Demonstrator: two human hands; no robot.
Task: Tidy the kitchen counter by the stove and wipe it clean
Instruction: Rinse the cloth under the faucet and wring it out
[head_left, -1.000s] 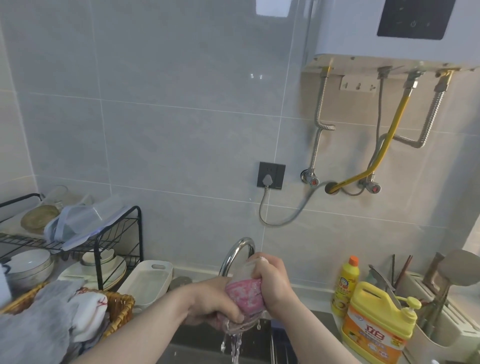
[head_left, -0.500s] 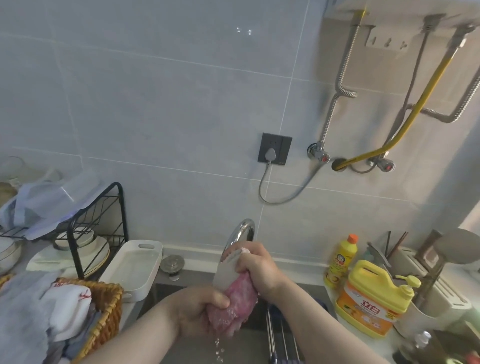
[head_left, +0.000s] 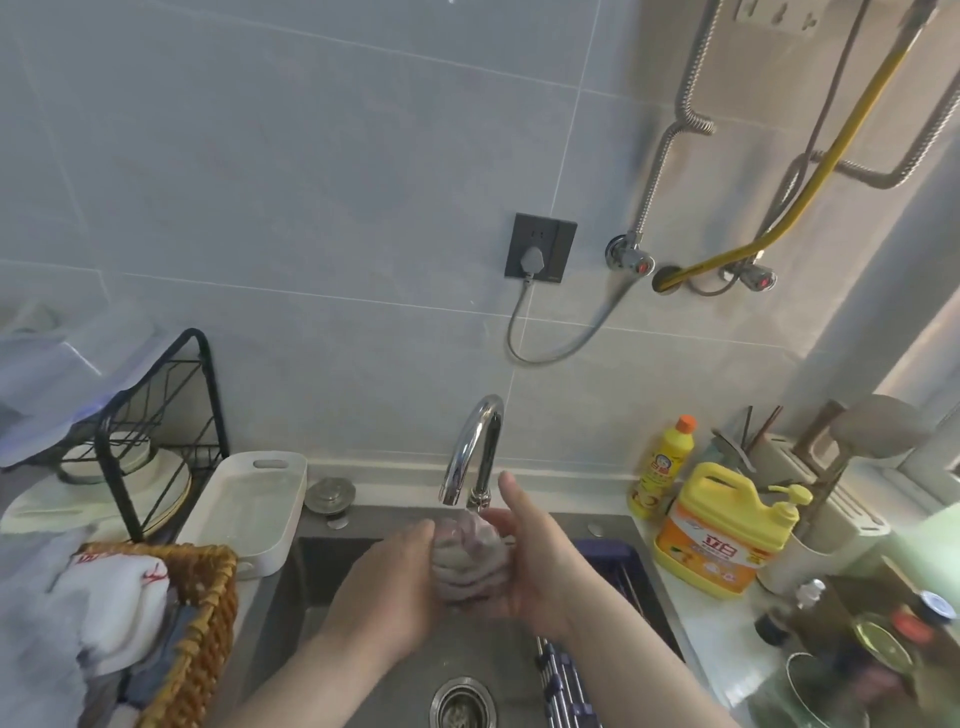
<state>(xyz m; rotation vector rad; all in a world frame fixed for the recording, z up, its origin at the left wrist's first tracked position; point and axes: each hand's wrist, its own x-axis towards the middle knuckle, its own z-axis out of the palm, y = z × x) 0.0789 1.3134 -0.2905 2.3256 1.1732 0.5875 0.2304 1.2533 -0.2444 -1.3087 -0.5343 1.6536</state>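
A bunched pink and grey cloth (head_left: 470, 558) sits between both hands under the spout of the chrome faucet (head_left: 470, 452), over the grey sink (head_left: 322, 587). My left hand (head_left: 387, 587) grips the cloth from the left side. My right hand (head_left: 535, 561) cups it from the right, thumb pointing up beside the faucet. Water runs onto the cloth. The sink drain (head_left: 462, 701) lies below the hands.
A wicker basket (head_left: 202, 613) of cloths and a white tray (head_left: 249, 504) stand left of the sink, behind them a black dish rack (head_left: 156, 415) with plates. Right of the sink stand a yellow detergent jug (head_left: 722, 535), a small yellow bottle (head_left: 662, 467), a utensil holder (head_left: 826, 499) and jars.
The view has tilted down, showing the sink and drain. The cloth went from being wrung lengthwise between both hands to being bunched under the running faucet, lower in the sink.
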